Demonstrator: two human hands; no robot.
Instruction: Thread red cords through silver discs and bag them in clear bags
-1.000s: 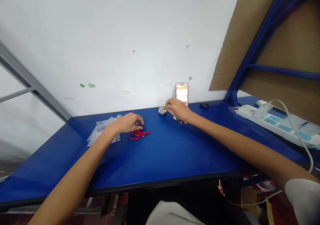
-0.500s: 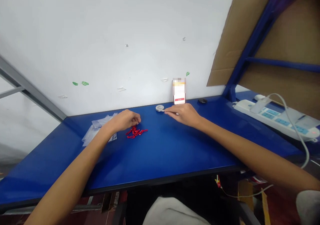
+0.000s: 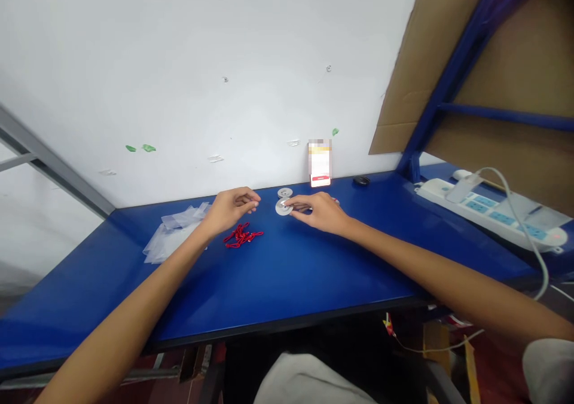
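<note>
My right hand (image 3: 319,211) pinches a flat grey-white disc (image 3: 282,207) at its right edge, tilted just above the table. Behind it lies a similar round grey piece (image 3: 284,193) on the blue tabletop. A small reddish-white bit shows past the far side of my right hand, too small to name. My left hand (image 3: 234,207) is closed, thumb and fingers drawn together. Whatever its fingertips hold, if anything, is hidden. Just below my left hand lies a small heap of red looped cords (image 3: 242,236).
Clear plastic bags (image 3: 173,236) lie beside my left forearm. A lit phone (image 3: 320,164) leans against the white wall, with a small black round object (image 3: 361,180) to its right. A white power strip (image 3: 488,213) with a cable sits at the right.
My right hand has picked up a disc from the round grey pieces and drawn it slightly nearer. My left hand has lifted off the red cords and shifted slightly right.
</note>
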